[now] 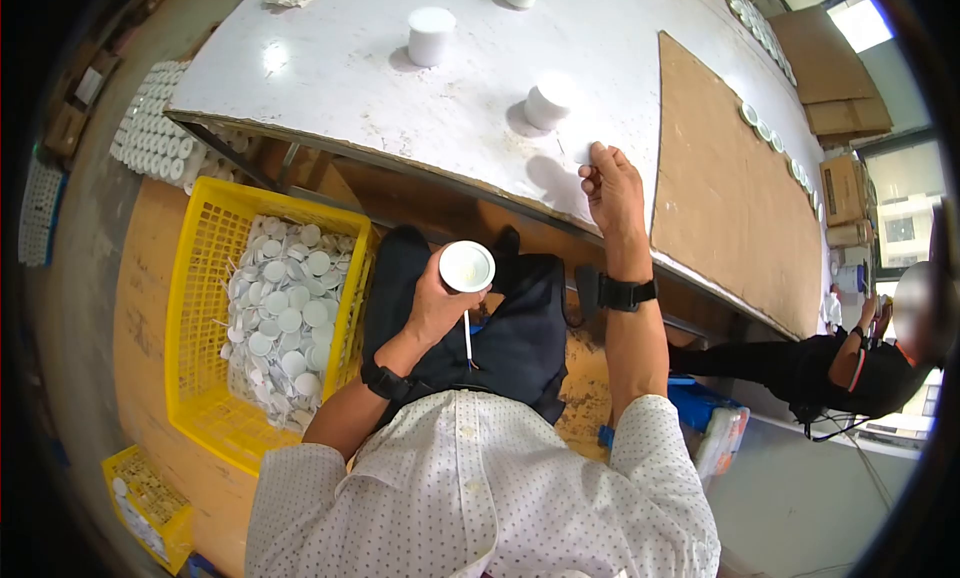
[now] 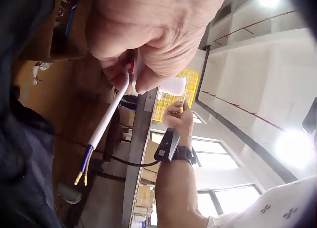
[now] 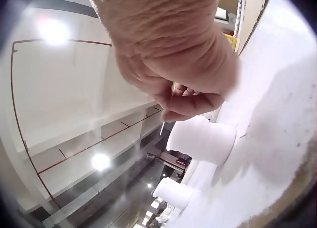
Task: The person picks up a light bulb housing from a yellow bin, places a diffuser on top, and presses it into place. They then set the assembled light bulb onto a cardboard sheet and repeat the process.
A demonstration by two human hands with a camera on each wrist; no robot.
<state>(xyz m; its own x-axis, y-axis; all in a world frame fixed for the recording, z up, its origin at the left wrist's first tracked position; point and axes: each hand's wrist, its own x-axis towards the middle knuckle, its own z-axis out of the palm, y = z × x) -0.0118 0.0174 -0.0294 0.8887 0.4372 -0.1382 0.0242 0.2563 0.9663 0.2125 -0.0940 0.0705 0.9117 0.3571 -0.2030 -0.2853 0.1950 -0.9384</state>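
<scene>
White plastic, by the look of it, is the round fitting point(image 1: 467, 266) that the left hand point(image 1: 433, 303) grips above the lap, fingers and thumb curled round its rim so that the pale face inside points up. A white cord point(image 2: 103, 124) hangs below it and ends in bare-looking tips on two thin wires, one blue and one brown. The right hand point(image 1: 612, 186) is over the near edge of the tabletop point(image 1: 340, 83), fingers bent inward, close to the nearest white cylinder point(image 1: 548, 100); a thin pale sliver shows past the fingertips, but I cannot tell whether it is held.

To work well here, the fitting should probably be held level by its rim — fingers off the face — with the cord hanging free so the wire tips don't snag on clothing. The right hand would do best to clear the cylinder's side without knocking it.

Left of the person, a large yellow crate point(image 1: 190, 308) holds a loose heap of white discs point(image 1: 290, 323), many with cords tangled among them; lifting one by its body rather than its cord seems safer. Nearer, at the left, a smaller yellow crate point(image 1: 172, 534) carries small yellowish pieces beside some white ones. Whether the white cylinder is hollow or filled cannot be made out.
</scene>
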